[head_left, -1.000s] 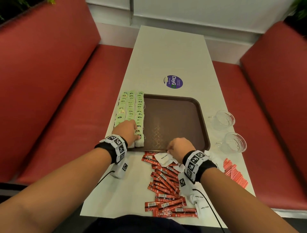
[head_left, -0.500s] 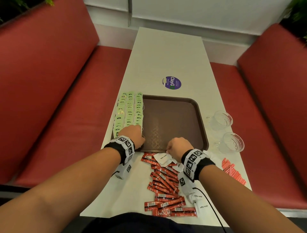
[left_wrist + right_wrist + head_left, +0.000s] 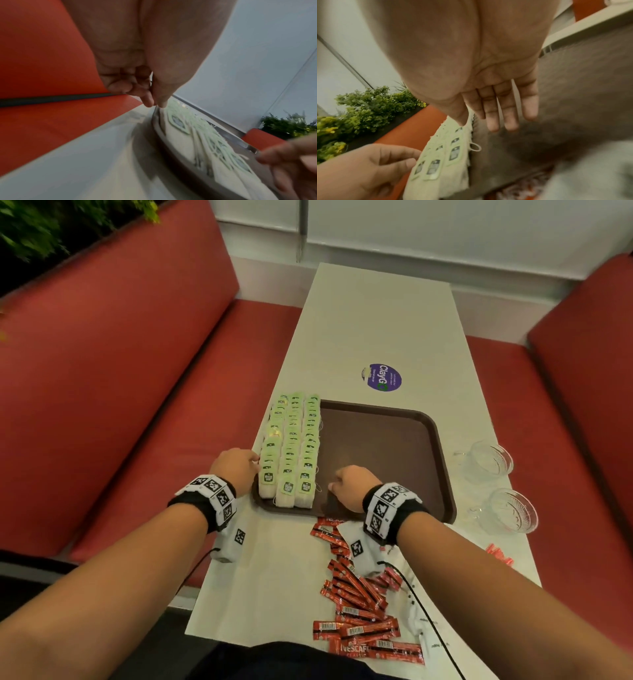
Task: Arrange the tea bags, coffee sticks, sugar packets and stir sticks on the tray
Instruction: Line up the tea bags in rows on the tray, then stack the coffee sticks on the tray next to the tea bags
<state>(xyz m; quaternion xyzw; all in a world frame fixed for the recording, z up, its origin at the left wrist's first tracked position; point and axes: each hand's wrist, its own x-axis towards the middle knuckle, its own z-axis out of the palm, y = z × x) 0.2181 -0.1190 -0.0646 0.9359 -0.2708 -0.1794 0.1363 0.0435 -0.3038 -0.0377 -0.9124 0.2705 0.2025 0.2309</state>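
Observation:
Three rows of green-tagged tea bags (image 3: 293,446) lie along the left side of the brown tray (image 3: 394,446). My left hand (image 3: 253,462) is at the near left edge of the rows. In the left wrist view its thumb and forefinger pinch the corner of a tea bag (image 3: 197,128), the other fingers curled. My right hand (image 3: 339,484) hovers over the tray just right of the rows. Its fingers (image 3: 510,115) are straight and the thumb touches the tea bags (image 3: 447,155). Red coffee sticks (image 3: 356,594), white sugar packets (image 3: 346,530) and orange stir sticks (image 3: 498,554) lie on the table.
Two glass cups (image 3: 489,460) (image 3: 513,510) stand right of the tray. A purple sticker (image 3: 382,377) is on the white table beyond it. Red benches (image 3: 137,405) (image 3: 582,405) flank the table, which ends close to the tray's left rim.
My left hand has moved from the near end of the tea bags to their left edge. My right hand has left the packets at the tray's front rim and moved in beside the rows.

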